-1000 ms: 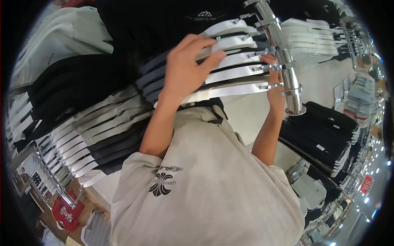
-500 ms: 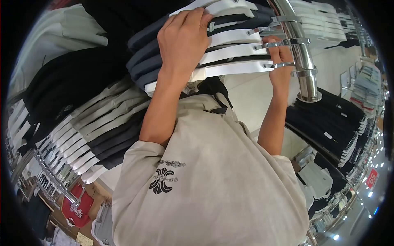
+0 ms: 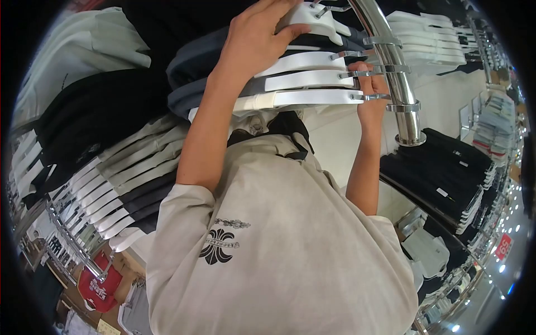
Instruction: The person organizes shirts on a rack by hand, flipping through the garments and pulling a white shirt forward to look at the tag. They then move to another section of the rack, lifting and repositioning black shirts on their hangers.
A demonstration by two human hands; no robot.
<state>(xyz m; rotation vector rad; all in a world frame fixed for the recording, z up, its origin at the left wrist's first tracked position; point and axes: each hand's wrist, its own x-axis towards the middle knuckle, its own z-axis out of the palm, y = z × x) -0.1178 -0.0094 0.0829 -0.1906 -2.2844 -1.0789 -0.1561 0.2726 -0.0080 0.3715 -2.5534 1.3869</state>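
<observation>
My left hand (image 3: 254,42) reaches over the upper hangers at the top, its thumb and fingers closed round a white hanger (image 3: 310,19). Its fingertips run to the frame's top edge. Dark garments (image 3: 187,70) hang from the row of hangers beneath it. Beside the metal hooks, my right hand (image 3: 369,84) has its fingers curled on a lower white hanger (image 3: 321,97), near its hook end. The hooks loop over a chrome rail (image 3: 399,84). Part of the right hand is hidden behind the hangers and hooks.
Black garments (image 3: 441,173) hang at the right, and a rack of grey and dark clothes (image 3: 139,162) stands at the left. Further up right are more white hangers (image 3: 427,42). A red item (image 3: 100,282) lies at the lower left.
My left hand has moved up and slightly right along the hangers, its thumb now further out. The upper hangers sit further apart from the lower ones. My right hand stays at the hooks.
</observation>
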